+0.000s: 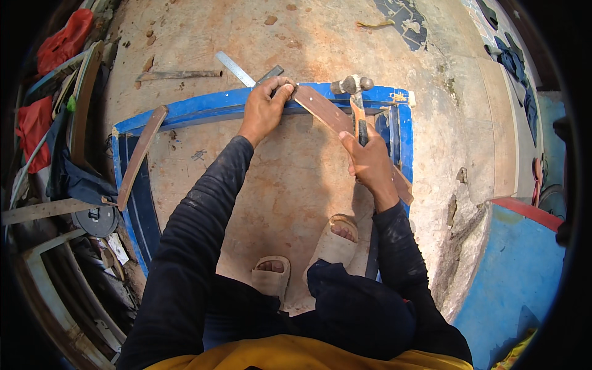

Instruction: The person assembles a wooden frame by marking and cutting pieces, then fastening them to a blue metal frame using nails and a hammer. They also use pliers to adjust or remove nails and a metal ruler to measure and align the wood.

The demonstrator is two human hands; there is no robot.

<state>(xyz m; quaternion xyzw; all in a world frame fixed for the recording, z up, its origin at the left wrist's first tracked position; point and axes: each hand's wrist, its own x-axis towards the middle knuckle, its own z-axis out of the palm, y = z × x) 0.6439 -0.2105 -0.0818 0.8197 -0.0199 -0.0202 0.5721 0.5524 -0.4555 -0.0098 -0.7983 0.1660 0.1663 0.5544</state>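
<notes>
A brown wooden strip [324, 110] lies slantwise across the far right corner of a blue wooden frame [203, 103]. My left hand [266, 108] is closed at the strip's upper end, thumb and fingertips pinched against it over the frame's far rail. In my right hand [372, 161] is a hammer [353, 85], gripped by its handle with the head raised above the far rail. That hand and forearm hide part of the strip's lower stretch. Just past my left hand lies a try square [235, 69] with a metal blade, partly covered by the hand.
Another brown strip [143, 154] spans the frame's left corner. A stick-like tool [179, 75] lies on the concrete beyond. Cloths, boards and a dark round lid [97, 220] crowd the left side; a blue panel [518, 271] stands at right. My sandalled feet are inside the frame.
</notes>
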